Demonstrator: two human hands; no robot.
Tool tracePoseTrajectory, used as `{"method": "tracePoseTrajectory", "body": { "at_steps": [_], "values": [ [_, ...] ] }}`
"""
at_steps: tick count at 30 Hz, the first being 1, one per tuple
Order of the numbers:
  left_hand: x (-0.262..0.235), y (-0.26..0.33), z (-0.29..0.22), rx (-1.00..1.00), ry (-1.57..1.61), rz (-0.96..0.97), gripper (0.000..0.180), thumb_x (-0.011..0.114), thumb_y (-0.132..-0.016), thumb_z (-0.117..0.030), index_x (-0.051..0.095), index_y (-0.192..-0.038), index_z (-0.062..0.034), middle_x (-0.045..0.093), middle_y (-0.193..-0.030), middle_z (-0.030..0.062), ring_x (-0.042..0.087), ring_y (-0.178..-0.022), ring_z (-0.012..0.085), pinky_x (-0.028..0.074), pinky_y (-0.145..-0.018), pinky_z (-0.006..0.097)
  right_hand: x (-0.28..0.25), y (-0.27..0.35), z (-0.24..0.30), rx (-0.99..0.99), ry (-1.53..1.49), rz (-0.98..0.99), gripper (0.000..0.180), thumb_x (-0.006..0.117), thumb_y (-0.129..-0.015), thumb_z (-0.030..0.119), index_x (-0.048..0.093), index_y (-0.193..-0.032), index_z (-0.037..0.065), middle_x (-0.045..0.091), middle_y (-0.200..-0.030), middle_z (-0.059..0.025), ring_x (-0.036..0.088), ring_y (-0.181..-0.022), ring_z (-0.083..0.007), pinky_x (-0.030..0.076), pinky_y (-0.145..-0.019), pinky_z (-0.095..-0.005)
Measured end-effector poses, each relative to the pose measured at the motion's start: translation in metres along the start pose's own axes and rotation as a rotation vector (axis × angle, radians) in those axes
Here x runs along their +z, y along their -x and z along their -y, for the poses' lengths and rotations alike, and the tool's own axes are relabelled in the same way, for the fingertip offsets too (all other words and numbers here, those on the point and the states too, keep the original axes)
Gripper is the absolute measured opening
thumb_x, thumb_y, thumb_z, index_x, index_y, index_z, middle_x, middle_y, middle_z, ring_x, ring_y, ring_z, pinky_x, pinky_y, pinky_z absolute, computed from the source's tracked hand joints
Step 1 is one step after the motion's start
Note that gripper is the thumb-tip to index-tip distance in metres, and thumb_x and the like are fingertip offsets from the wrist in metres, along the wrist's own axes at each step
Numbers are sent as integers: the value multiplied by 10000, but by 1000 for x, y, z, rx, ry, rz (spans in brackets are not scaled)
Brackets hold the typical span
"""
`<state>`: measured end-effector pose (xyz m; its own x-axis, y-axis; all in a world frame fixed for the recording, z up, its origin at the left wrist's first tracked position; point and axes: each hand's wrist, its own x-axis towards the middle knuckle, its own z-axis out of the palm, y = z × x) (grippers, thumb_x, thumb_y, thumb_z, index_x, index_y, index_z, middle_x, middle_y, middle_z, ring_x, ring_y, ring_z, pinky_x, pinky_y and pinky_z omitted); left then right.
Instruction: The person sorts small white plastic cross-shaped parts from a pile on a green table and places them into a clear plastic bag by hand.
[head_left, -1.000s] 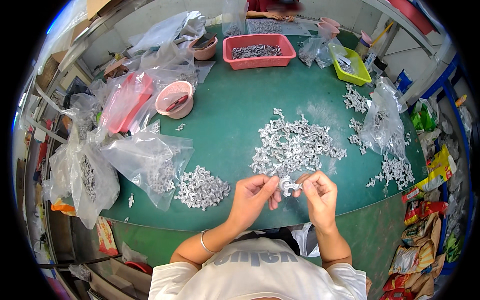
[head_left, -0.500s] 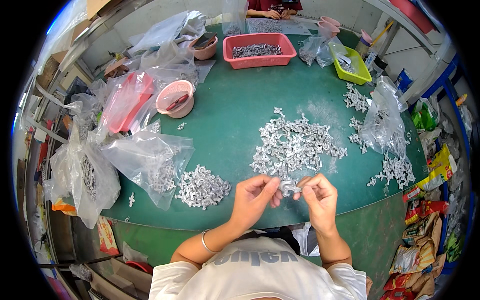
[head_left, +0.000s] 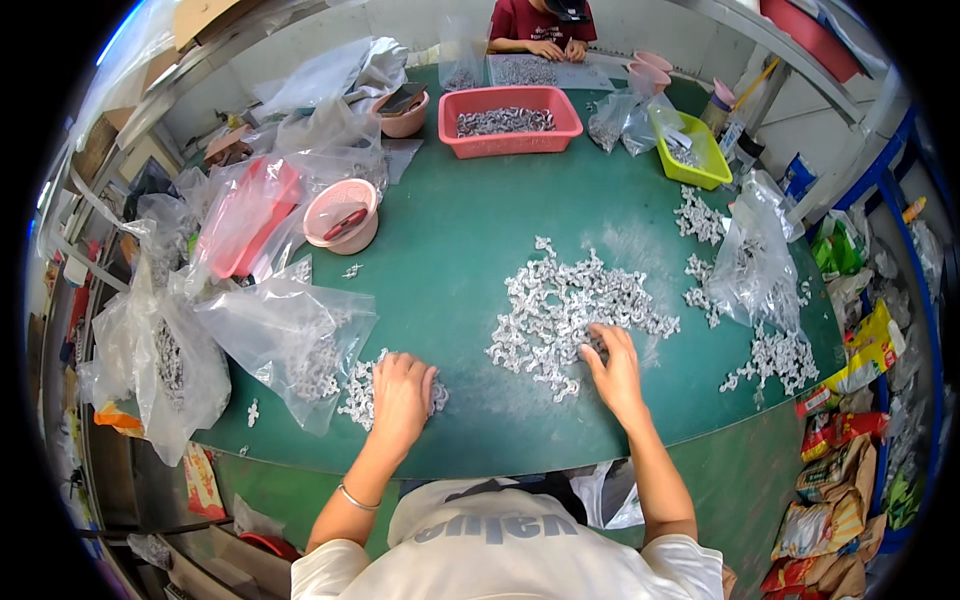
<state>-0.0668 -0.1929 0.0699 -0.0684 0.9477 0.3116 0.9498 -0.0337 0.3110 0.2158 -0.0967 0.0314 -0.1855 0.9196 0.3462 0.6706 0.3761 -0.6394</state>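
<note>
My left hand [head_left: 402, 396] rests palm down on a small pile of grey metal castings [head_left: 358, 393], hiding much of it. Its thumb stands off from the fingers, and the fingertips are partly hidden. On the right, my right hand [head_left: 616, 372] reaches into the lower right edge of a larger heap of small, curved metal castings [head_left: 560, 305]. A gap shows between its thumb and forefinger, which are at the castings; I see none lifted in them.
A clear bag of castings [head_left: 310, 345] lies beside the small pile. Another bag [head_left: 755, 260] sits among loose castings at right. Farther back are a pink bowl [head_left: 352, 238], a red tub [head_left: 510, 145] and a yellow-green basket [head_left: 705, 172]. A person [head_left: 545, 30] works across the green table [head_left: 430, 260].
My hands have parted from above the table's near edge, where they held one casting between them. The left moved left onto the small pile; the right moved up to the large heap.
</note>
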Motion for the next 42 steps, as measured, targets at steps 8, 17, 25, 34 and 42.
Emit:
{"method": "tracePoseTrajectory", "body": {
  "at_steps": [8, 17, 25, 34, 42],
  "values": [
    [3, 10, 13, 75, 16, 146, 69, 576, -768, -78, 592, -807, -25, 537, -940, 115, 481, -944, 294, 314, -915, 472, 20, -26, -6, -127, 352, 71, 343, 669, -686, 109, 589, -1006, 17, 522, -948, -116, 467, -911, -292, 369, -779, -382],
    [-3, 10, -4, 16, 199, 48, 150, 602, -732, -52, 580, -879, -32, 508, -1029, 157, 478, -971, 331, 336, -928, 477, 6, -32, -4, -99, -14, 52, 279, 723, -641, 43, 535, -844, 6, 545, -757, -124, 526, -701, -258, 427, -646, -347],
    [66, 2, -62, 154, 594, 56, 224, 604, -739, -40, 570, -959, -36, 459, -1142, 176, 424, -1096, 356, 355, -927, 422, 0, -152, -36, 208, -550, 217, 256, 641, -761, 0, 530, -991, -3, 582, -741, -40, 535, -566, -97, 439, -488, -237],
    [97, -22, -85, 239, 760, 42, 233, 614, -750, -43, 581, -981, -33, 446, -1161, 155, 413, -1126, 342, 364, -927, 415, 34, -413, -109, 407, -483, -321, 390, 609, -757, -26, 471, -1107, -132, 590, -705, -116, 565, -521, -170, 457, -437, -272],
    [110, -27, -77, 169, 872, 4, 256, 602, -728, -15, 591, -983, -38, 463, -1132, 143, 442, -1104, 325, 395, -890, 419, 71, -485, -150, 510, -745, -475, 212, 619, -721, -58, 533, -902, -125, 597, -719, -163, 606, -553, -242, 529, -481, -303]
  ]
}}
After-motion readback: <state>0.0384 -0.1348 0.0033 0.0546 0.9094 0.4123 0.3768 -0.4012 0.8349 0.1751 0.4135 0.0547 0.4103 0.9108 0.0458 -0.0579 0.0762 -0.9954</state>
